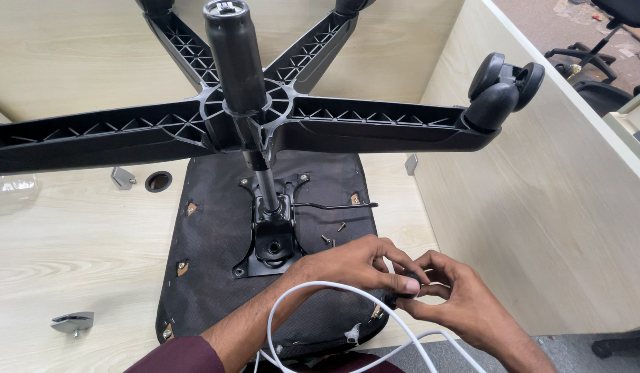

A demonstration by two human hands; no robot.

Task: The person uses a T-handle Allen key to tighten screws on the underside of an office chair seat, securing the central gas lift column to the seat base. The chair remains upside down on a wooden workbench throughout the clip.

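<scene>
A white cable [347,293] loops across my wrists, nearest to me. Just past it my left hand [351,266] and right hand [458,304] meet over the near right edge of the upturned seat [209,269], fingers of both pinched around 1 small black part [406,284]. It sits between the 2 hands, equally close to each, so small and so covered that I cannot tell its shape or long axis. Beyond, the chair mechanism plate [273,238] and gas column [236,59] rise toward me from the worktop [71,242]; the 5-arm base [375,124] is cut off at the left, and only 1 caster [503,86] shows whole.
</scene>
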